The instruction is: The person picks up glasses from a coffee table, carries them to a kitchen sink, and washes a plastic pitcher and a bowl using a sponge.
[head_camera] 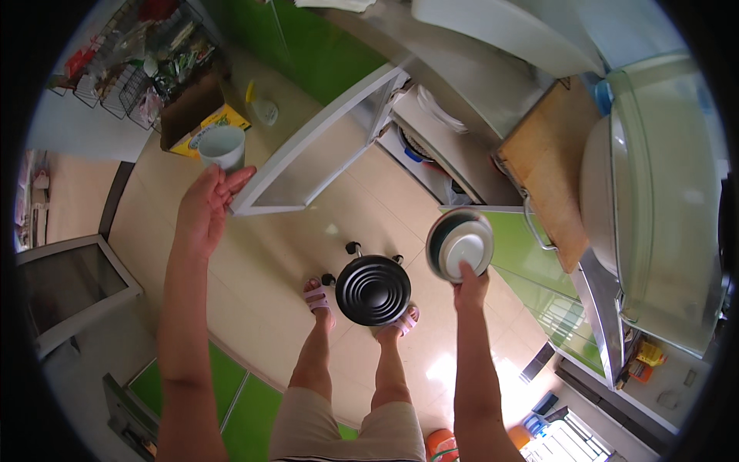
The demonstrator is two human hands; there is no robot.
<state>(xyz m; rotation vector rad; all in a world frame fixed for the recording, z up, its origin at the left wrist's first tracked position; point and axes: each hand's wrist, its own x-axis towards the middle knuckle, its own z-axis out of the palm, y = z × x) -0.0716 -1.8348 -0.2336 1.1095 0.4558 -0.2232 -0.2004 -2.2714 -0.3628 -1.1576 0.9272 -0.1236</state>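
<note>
A pale cup (221, 145) is held in my left hand (209, 199). Fingers of that same hand reach to the corner of an open cabinet door (314, 151) with a light frame and a translucent panel. My right hand (472, 287) grips a stack of bowls (459, 245) by the rim, thumb inside; a smaller white bowl sits within a larger one. Beyond the door, the open cabinet (456, 159) shows shelves with stacked white plates (441, 110) above and a basket-like container with a blue handle (413, 147) below.
A black round stool (373, 291) stands between my feet. At right, a wooden cutting board (548, 167) lies on the counter by a large glass lid (664, 219). An open cardboard box (193, 118), a spray bottle (265, 110) and a wire rack (130, 95) are at upper left.
</note>
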